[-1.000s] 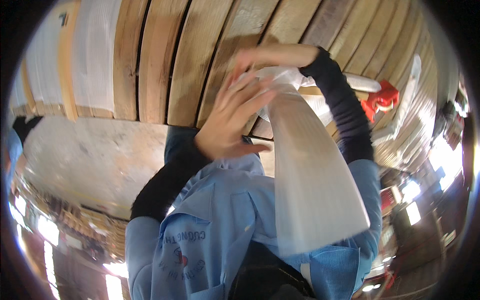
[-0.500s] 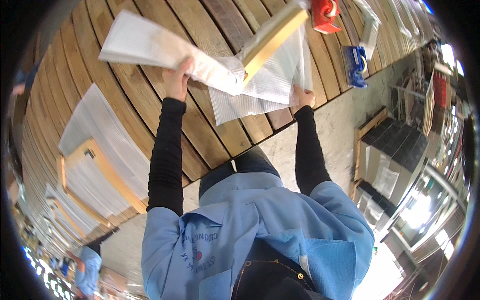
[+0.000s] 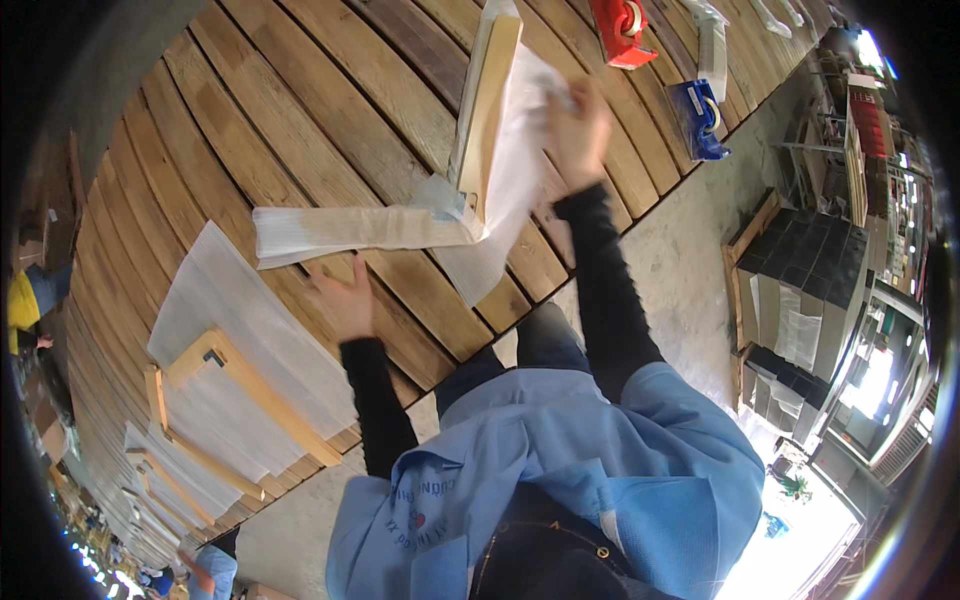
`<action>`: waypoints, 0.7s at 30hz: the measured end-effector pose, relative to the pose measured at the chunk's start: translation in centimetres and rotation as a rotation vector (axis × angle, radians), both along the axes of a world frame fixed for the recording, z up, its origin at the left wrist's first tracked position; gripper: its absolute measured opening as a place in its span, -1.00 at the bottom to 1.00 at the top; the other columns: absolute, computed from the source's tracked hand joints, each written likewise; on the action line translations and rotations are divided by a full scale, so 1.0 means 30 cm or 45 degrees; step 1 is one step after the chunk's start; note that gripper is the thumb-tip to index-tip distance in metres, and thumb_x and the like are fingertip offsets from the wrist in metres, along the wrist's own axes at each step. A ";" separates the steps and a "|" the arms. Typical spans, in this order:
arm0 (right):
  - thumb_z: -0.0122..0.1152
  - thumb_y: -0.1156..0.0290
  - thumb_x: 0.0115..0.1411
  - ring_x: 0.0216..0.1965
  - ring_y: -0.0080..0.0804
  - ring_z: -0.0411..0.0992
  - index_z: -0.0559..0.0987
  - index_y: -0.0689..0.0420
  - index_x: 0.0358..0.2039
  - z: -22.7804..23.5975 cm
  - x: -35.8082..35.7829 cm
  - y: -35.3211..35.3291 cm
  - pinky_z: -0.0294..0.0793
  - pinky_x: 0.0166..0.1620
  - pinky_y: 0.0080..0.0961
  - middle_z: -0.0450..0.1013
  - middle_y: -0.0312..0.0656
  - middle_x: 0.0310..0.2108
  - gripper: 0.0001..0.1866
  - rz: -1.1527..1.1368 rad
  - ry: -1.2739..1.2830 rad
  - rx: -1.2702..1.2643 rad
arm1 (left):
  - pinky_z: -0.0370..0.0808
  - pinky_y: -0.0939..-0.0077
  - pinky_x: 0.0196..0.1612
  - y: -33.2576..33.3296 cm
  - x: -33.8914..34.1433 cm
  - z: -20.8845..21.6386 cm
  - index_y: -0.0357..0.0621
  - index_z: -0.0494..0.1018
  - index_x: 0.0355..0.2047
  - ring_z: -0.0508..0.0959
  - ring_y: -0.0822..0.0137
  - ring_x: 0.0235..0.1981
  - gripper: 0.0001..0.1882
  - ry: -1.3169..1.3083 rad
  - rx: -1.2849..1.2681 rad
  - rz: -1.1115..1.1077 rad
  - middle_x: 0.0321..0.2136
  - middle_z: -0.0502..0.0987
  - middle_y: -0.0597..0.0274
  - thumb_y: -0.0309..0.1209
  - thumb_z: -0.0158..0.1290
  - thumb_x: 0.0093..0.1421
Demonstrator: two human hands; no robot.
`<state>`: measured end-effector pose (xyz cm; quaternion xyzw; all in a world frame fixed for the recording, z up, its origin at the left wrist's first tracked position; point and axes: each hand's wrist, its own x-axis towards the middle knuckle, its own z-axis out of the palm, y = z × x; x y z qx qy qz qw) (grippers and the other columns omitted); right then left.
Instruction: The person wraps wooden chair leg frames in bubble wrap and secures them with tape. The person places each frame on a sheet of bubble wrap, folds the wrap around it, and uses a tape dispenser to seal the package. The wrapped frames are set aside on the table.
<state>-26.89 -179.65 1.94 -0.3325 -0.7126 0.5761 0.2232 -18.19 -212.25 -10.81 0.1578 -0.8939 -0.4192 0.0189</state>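
An angled wooden frame piece (image 3: 492, 115) lies on the slatted table in front of me. One of its arms, the wrapped arm (image 3: 350, 229), is covered in white foam; the other shows bare wood along its side. My left hand (image 3: 343, 300) is open, fingers spread, just below the wrapped arm. My right hand (image 3: 582, 135), blurred by motion, grips the edge of a white foam sheet (image 3: 515, 165) and holds it raised beside the bare arm. Part of that sheet lies under the corner of the piece.
A red tape dispenser (image 3: 624, 35) and a blue tape dispenser (image 3: 699, 120) stand at the far right. To the left, another wooden frame piece (image 3: 255, 390) rests on foam sheets (image 3: 235, 310), with more such sets beyond. Another person (image 3: 213, 572) is at the lower left.
My left hand has let go of the wrapped arm and moved down. My right hand has moved up, lifting the sheet's edge toward the bare arm. The frame piece has turned counterclockwise.
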 end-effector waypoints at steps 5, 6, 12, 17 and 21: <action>0.16 0.60 0.02 -0.19 0.12 0.54 0.54 0.09 -0.15 -0.176 -0.295 -0.289 0.56 -0.10 -0.10 0.52 0.12 -0.16 -0.67 0.647 0.022 0.787 | 0.40 -0.04 0.05 0.476 0.140 0.123 -0.18 0.44 -0.10 0.47 -0.07 -0.08 -0.65 0.767 0.302 -0.600 -0.05 0.42 -0.07 -0.37 0.22 0.14; 0.20 0.53 0.08 -0.19 0.15 0.54 0.55 0.03 -0.06 -0.147 -0.284 -0.325 0.56 -0.10 -0.08 0.50 0.10 -0.10 -0.63 0.713 0.076 0.827 | 0.40 -0.05 0.06 0.559 0.157 0.116 -0.19 0.44 -0.13 0.46 -0.09 -0.08 -0.68 0.840 0.385 -0.808 -0.05 0.40 -0.11 -0.39 0.21 0.12; 0.31 -0.11 0.18 -0.35 -0.21 0.51 0.47 0.17 -0.01 -0.389 -0.276 0.281 0.57 -0.26 -0.16 0.44 -0.03 -0.15 -0.37 -0.266 0.343 0.233 | 0.30 -0.16 0.22 0.671 -0.076 0.037 -0.38 0.31 0.10 0.26 -0.25 0.19 -0.22 0.718 -0.285 -0.138 0.17 0.18 -0.32 -0.13 0.38 0.05; 0.22 -0.43 0.09 -0.57 -0.45 0.40 0.46 0.23 -0.22 -0.495 -0.370 0.389 0.51 -0.49 -0.41 0.41 -0.20 -0.46 -0.18 0.163 -0.323 -1.297 | 0.42 0.08 0.14 0.692 -0.292 0.098 -0.37 0.36 0.15 0.51 0.06 -0.04 -0.28 0.265 0.611 0.082 -0.09 0.51 0.04 -0.27 0.39 0.07; 0.21 0.01 0.32 -0.52 -0.43 0.46 0.52 0.26 -0.18 -0.496 -0.493 0.443 0.55 -0.44 -0.43 0.52 -0.17 -0.39 -0.53 0.442 -0.151 -1.441 | 0.54 0.31 -0.09 0.841 -0.082 0.106 -0.16 0.53 0.04 0.58 0.20 -0.26 -0.54 0.132 0.329 -0.617 -0.19 0.60 0.22 -0.44 0.31 0.10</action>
